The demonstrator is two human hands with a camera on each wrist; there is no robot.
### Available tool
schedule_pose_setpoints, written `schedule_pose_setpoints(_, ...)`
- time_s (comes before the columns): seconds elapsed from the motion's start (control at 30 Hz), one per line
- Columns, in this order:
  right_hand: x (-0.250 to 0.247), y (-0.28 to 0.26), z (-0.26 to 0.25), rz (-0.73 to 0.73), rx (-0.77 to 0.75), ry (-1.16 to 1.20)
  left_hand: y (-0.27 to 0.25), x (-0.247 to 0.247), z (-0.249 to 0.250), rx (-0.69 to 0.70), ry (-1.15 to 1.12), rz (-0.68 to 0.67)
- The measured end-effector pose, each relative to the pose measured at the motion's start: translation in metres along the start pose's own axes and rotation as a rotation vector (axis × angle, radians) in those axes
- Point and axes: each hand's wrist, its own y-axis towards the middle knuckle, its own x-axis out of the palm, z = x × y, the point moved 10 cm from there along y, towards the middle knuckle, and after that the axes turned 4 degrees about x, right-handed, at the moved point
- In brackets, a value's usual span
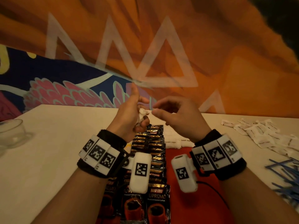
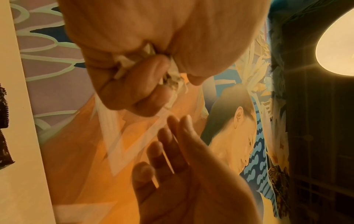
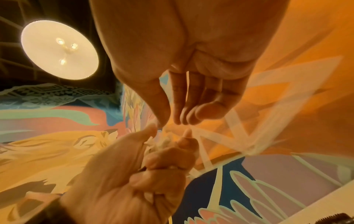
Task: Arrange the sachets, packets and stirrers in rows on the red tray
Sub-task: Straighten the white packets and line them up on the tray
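Note:
My left hand (image 1: 138,109) is raised above the far end of the red tray (image 1: 186,160) and grips a bunch of white sachets (image 1: 143,113), which shows crumpled between its curled fingers (image 2: 134,91) in the left wrist view. My right hand (image 1: 156,109) is right beside the bunch. Its thumb and fingertips (image 3: 182,119) are nearly straight, close together, and hold nothing that I can see. Black coffee packets (image 1: 155,152) lie in rows on the tray's left part. A row of white brown-sugar sachets (image 1: 174,141) lies at its far end.
Loose white sachets (image 1: 258,135) are heaped on the pale table (image 1: 48,159) at the right. Blue stirrers (image 1: 284,175) are piled nearer on the right. A glass bowl (image 1: 11,135) stands at the left edge. A painted wall rises behind the table.

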Motion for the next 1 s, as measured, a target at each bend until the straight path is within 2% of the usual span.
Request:
schedule_pose_setpoints(0.07,0.011,0.0,0.002,-0.06,-0.009,-0.067,-0.002,0.009,-0.004,-0.025,0.013,-0.06)
schedule_pose_setpoints(0.17,0.012,-0.002,0.006,-0.035,-0.016,-0.046,-0.003,0.018,-0.012,-0.067,0.006,-0.133)
schedule_pose_setpoints(0.37,0.006,-0.003,0.018,0.01,0.026,0.055,0.0,0.019,-0.017,-0.071,0.076,-0.156)
schedule_pose_setpoints(0.43,-0.002,0.0,0.023,0.054,0.04,0.06,-0.001,0.018,-0.013,-0.031,0.156,-0.153)
schedule_pose_setpoints(0.57,-0.014,0.001,0.033,0.115,0.062,0.132,0.0,0.01,0.008,0.194,0.391,-0.092)
schedule_pose_setpoints(0.63,-0.014,0.001,0.035,0.12,0.064,0.203,0.002,0.007,0.013,0.263,0.426,-0.046)
schedule_pose_setpoints(0.83,-0.008,0.001,0.037,0.064,0.09,0.316,0.001,0.003,0.014,0.295,0.33,0.016)
schedule_pose_setpoints(1.0,-0.017,0.002,0.053,0.095,0.193,0.393,0.005,-0.014,0.016,0.321,0.258,0.166)
